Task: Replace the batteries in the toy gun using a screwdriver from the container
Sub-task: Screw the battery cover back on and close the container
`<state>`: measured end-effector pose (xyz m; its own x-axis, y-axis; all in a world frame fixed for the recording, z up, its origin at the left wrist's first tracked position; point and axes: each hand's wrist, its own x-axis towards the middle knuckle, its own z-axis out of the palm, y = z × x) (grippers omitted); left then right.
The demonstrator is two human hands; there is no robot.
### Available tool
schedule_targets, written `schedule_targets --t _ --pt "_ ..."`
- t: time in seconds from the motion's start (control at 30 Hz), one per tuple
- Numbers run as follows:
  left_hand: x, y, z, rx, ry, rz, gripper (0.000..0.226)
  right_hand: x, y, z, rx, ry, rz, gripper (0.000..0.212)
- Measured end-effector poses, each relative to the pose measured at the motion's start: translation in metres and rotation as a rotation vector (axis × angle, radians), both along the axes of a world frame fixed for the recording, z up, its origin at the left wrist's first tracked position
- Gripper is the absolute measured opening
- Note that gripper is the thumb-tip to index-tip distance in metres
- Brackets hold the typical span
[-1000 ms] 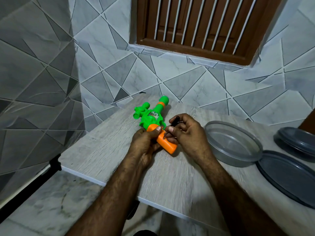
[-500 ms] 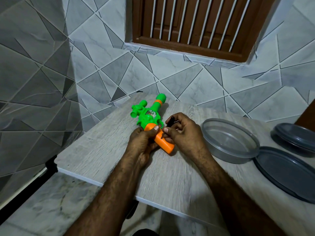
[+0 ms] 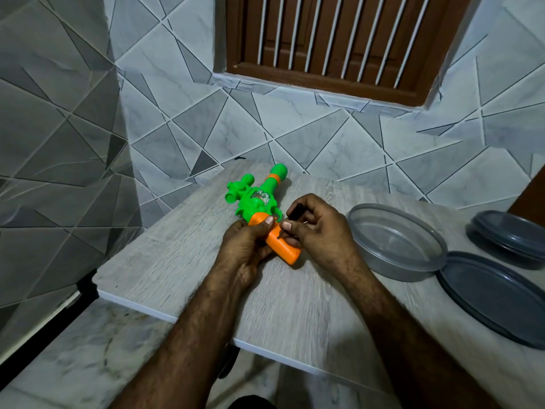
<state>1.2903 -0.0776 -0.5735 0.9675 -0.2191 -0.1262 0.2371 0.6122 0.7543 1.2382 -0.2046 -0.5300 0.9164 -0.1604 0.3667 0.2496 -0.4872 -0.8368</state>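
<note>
Rightward, clear container (image 3: 396, 262) near right hand (image 3: 321, 231), perhaps against grey lid (image 3: 495, 293).

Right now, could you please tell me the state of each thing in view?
toy gun: lying on the table, orange grip looks closed
screwdriver: tip against the orange grip
left hand: grips the toy gun
right hand: pinches the screwdriver
container: open
lid: off, flat beside the container
second container: looks lidded

screwdriver (image 3: 295, 210) mostly hidden in right hand (image 3: 320, 231), lid (image 3: 489, 293) cropped at edge
</note>
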Motion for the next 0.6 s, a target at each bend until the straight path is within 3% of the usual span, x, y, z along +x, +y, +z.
schedule_targets --t 0.2,0.3,0.5,0.6 --pt "-0.001 -0.001 0.001 0.013 -0.012 0.003 0.010 -0.002 0.001 0.003 -0.007 -0.008 0.016 0.025" --pt "-0.002 -0.001 0.001 0.011 -0.011 0.000 0.012 -0.001 0.004 0.005 -0.106 -0.049 -0.005 0.035" --pt "-0.002 -0.001 0.003 -0.018 -0.005 0.008 0.013 0.003 0.001 0.008 -0.307 -0.137 -0.052 0.021" --pt "-0.003 -0.002 0.003 -0.012 -0.013 0.006 0.019 0.005 0.004 0.013 -0.321 -0.120 -0.033 0.035"
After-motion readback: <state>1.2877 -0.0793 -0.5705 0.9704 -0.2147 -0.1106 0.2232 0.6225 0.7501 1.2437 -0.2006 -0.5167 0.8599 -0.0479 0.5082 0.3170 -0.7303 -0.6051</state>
